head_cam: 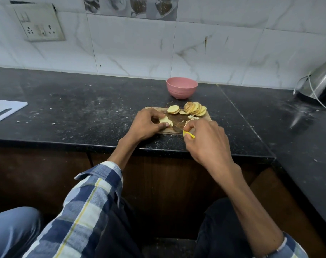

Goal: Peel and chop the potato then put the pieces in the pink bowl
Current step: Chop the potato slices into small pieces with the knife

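left hand (146, 122) pinches potato piece (165, 121) on cutting board (206, 116); right hand (206, 140) grips yellow-handled knife (188, 134). slices (194, 108) at 12 o'clock, between hands and pink bowl (182, 87). kettle (321, 82) at 2 o'clock.

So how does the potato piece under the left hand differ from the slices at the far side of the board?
The potato piece is one pale chunk, held by the left hand beside the knife; the slices are many thin rounds, fanned out and leaning on each other, untouched. The slices show brown edges, while the piece looks plain yellow. Both lie on the cutting board, none in the pink bowl.
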`<state>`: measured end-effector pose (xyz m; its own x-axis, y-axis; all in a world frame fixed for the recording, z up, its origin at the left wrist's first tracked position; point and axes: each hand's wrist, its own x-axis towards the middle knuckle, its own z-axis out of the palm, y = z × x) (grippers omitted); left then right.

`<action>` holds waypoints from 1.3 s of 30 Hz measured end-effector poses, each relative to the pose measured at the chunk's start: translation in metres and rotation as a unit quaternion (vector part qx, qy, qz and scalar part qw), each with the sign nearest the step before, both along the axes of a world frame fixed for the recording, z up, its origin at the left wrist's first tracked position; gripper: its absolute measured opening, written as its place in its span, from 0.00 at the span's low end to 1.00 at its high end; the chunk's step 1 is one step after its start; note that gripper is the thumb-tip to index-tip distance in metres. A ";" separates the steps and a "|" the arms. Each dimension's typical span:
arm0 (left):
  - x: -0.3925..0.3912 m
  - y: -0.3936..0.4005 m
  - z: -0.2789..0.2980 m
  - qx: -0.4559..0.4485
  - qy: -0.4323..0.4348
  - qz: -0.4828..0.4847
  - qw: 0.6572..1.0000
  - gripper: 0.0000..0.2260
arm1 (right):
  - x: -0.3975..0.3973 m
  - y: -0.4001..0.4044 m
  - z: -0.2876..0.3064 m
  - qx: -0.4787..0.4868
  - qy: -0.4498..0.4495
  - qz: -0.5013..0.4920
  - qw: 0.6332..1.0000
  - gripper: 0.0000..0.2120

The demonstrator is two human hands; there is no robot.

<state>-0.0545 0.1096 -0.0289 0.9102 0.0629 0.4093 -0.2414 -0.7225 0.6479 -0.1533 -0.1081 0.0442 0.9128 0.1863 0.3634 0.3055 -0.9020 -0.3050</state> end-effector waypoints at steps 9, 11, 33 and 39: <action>0.000 0.004 0.000 -0.032 0.018 -0.009 0.999 0.20 | 0.025 0.012 -0.010 0.043 -0.033 -0.013 0.998 0.12; 0.001 0.005 -0.001 -0.037 0.018 -0.009 0.999 0.20 | 0.033 0.018 -0.011 0.039 -0.035 -0.012 0.999 0.11; 0.006 0.003 -0.005 -0.040 0.002 -0.008 0.999 0.17 | 0.047 0.045 0.004 0.011 0.056 -0.005 0.998 0.06; 0.003 0.002 -0.002 -0.033 0.006 -0.001 0.999 0.19 | 0.023 0.028 0.010 -0.002 0.062 -0.017 0.998 0.10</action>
